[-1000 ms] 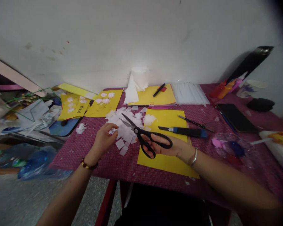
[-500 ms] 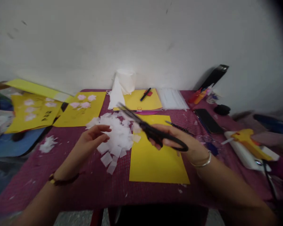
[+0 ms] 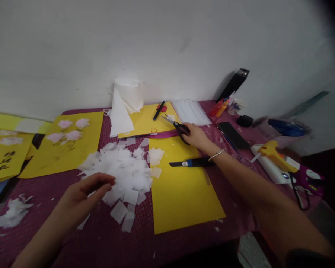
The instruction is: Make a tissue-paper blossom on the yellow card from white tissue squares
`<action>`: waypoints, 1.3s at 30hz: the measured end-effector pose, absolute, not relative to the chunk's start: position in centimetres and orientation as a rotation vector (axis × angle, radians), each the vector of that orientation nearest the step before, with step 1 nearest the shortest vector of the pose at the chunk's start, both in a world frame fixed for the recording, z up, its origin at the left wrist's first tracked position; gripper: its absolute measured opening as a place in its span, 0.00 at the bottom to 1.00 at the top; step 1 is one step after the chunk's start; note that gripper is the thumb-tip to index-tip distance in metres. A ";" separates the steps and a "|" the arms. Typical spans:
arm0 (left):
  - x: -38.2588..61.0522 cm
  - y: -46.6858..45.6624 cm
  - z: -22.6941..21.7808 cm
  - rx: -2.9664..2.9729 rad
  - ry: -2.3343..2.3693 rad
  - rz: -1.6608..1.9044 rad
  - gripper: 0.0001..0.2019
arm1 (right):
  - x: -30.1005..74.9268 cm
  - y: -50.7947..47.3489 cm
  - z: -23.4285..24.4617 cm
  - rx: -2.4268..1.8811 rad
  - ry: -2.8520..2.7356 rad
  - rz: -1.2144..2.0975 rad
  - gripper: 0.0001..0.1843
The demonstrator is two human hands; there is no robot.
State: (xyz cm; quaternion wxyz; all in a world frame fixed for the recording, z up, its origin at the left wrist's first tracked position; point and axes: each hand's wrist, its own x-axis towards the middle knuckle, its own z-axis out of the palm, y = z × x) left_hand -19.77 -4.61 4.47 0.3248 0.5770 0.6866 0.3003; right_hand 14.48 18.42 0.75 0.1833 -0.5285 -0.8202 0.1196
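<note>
My right hand [image 3: 194,135] reaches far across the table, its fingers closed on the black handles of the scissors [image 3: 176,126], whose blades point left over the far yellow sheet [image 3: 145,121]. My left hand [image 3: 85,193] hovers low at the near edge of a heap of white paper squares [image 3: 123,175], fingers loosely curled together, with nothing visible in them. A yellow sheet [image 3: 181,190] lies in front of me on the maroon tablecloth [image 3: 72,238], with a black and blue craft knife [image 3: 192,162] across its top.
A white tissue roll [image 3: 127,98] stands at the wall. Yellow sheets with pink flowers [image 3: 63,143] lie to the left. A black pen [image 3: 158,110], white strips [image 3: 191,111], a phone [image 3: 233,134] and a yellow glue gun [image 3: 273,154] sit at the right.
My right hand has carried the scissors away from me to the back of the table. My left hand has drawn back to the near side of the paper heap. The view has shifted right.
</note>
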 end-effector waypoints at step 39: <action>-23.4 -11.9 0.2 1.421 2.190 0.827 0.12 | 11.0 16.0 0.3 -0.923 -2.781 0.291 0.29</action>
